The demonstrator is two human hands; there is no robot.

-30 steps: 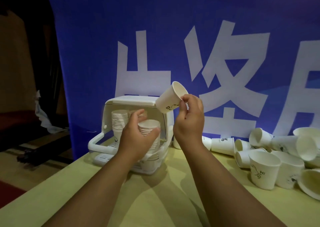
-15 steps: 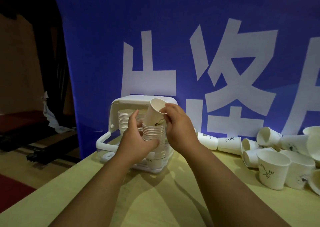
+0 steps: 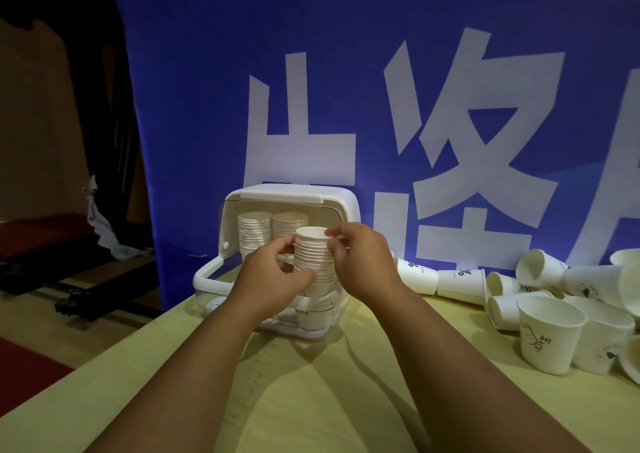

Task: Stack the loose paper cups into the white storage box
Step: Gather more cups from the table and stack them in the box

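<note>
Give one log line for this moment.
phase: stacking | left hand: grips cup stack | right hand: pinches top cup | white storage box: open | loose cups: on table

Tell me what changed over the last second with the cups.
The right hand lowered its tilted cup onto the stack, now nested upright, still pinching its rim. The left hand kept gripping the stack. The white storage box and loose cups stayed put.
</note>
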